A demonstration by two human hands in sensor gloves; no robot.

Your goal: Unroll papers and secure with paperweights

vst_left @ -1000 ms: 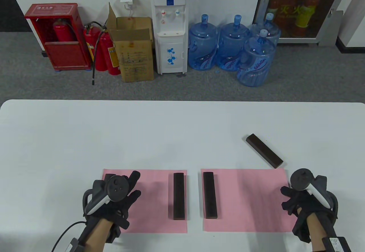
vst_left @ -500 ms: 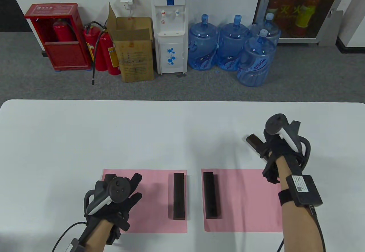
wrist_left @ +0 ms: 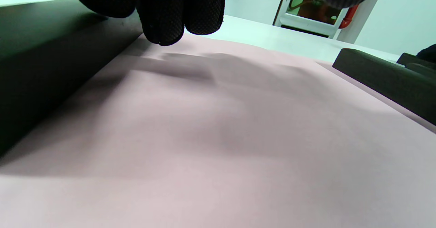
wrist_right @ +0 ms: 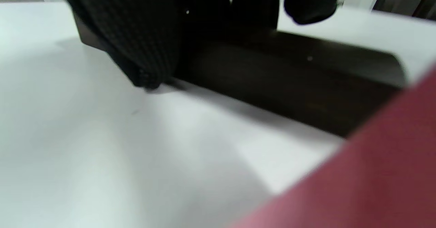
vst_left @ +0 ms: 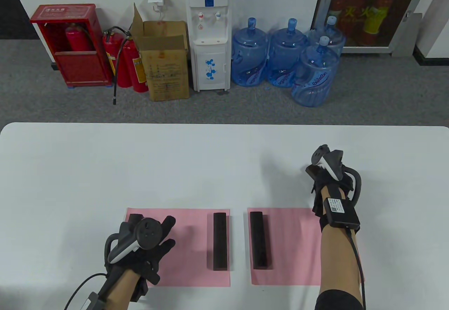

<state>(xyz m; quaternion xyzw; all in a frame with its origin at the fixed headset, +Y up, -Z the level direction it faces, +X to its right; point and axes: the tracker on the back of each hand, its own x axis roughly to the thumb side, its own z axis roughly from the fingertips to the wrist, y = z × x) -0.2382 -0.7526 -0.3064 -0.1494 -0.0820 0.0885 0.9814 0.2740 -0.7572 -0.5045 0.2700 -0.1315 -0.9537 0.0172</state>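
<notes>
Two pink papers lie flat at the table's near edge. The left paper (vst_left: 189,254) carries a dark paperweight bar (vst_left: 220,241) on its right side and another (vst_left: 132,217) at its left edge. My left hand (vst_left: 165,233) rests there with spread fingers (wrist_left: 163,17) touching that bar (wrist_left: 41,51) and the paper (wrist_left: 218,136). The right paper (vst_left: 291,247) has one bar (vst_left: 259,240) on its left side. My right hand (vst_left: 324,180) grips the loose bar (vst_left: 310,170), thumb (wrist_right: 136,44) in front, fingers over the bar's top (wrist_right: 289,85). It lies on the table.
The white table (vst_left: 140,162) stretches far back and to both sides. My right forearm (vst_left: 338,254) covers the right paper's right edge. Beyond the table stand a water dispenser (vst_left: 208,36), blue bottles (vst_left: 287,54) and a cardboard box (vst_left: 165,61).
My right hand left the right paper's right edge, moved up to the loose bar behind it and closed around it. My left hand stayed on the left paper.
</notes>
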